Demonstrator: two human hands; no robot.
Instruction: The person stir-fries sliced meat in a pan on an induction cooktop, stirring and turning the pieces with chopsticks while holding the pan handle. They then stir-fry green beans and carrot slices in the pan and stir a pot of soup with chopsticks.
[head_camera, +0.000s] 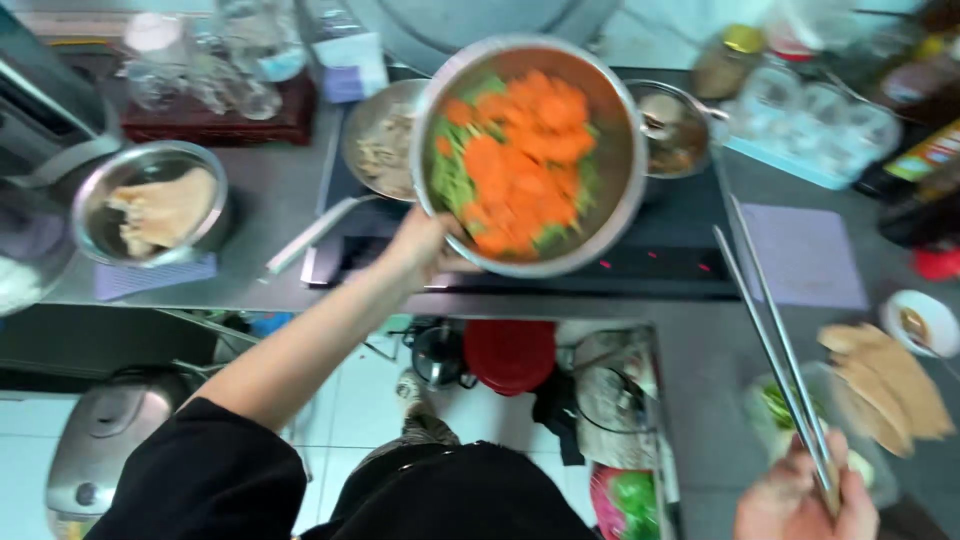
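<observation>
Held aloft over the black induction cooktop (680, 225) — a round stainless-steel bowl (528, 152) heaped with orange carrot slices (520, 160) and strips of green vegetable (452, 180), tipped toward the camera so the whole load shows. Left hand (425, 250) clamped on the near-left rim, thumb apparently over the edge and fingers beneath; arm in a black sleeve (210, 470) stretched forward from the near left. Right hand (805, 495) low at the near right, well apart from the bowl, closed around a pair of long metal chopsticks (770, 340) that angle up toward the far side.

Likely a light, stiff vessel with a moderately heavy, loose filling — smooth metal, probably slippery when damp, and prone to spilling at this tilt. Best taken at the rolled rim, ideally with support under the base; a one-handed rim grip looks workable but unsteady.

Behind the bowl, a metal frying pan (380, 145) holding pale strips on the left, a small steel pot (675, 130) on the right. Farther left on the grey counter (270, 200), a steel bowl of pale beige food (155, 205).
</observation>
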